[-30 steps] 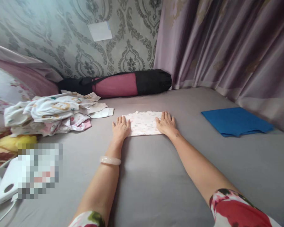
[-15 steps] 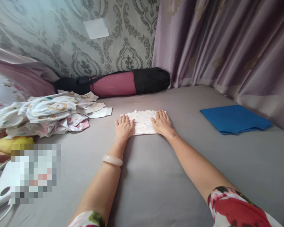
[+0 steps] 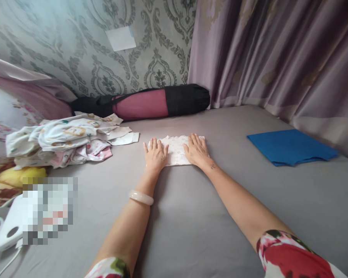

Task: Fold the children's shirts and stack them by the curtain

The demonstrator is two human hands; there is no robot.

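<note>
A folded pale garment (image 3: 176, 150) with a faint print lies flat on the grey bed sheet (image 3: 185, 216), its far edge slightly ruffled. My left hand (image 3: 156, 153) rests on its left end, palm down with the fingers spread. On the right end lies my right hand (image 3: 196, 150), also flat, fingers stretched away from me. Between the two hands the middle of the cloth shows; its ends are partly hidden under them. A white bangle (image 3: 141, 197) circles my left wrist.
To the left is a heap of printed clothes (image 3: 66, 135), with a yellow plush item (image 3: 20, 177) and a white corded device (image 3: 13, 227) nearer. A folded blue cloth (image 3: 291, 146) lies right. Along the wall stretches a black and pink rolled bag (image 3: 142, 103).
Both hands stay flat on the garment, with the left one shifted slightly inward. The whole view has moved a little, so the surroundings appear slightly farther right.
</note>
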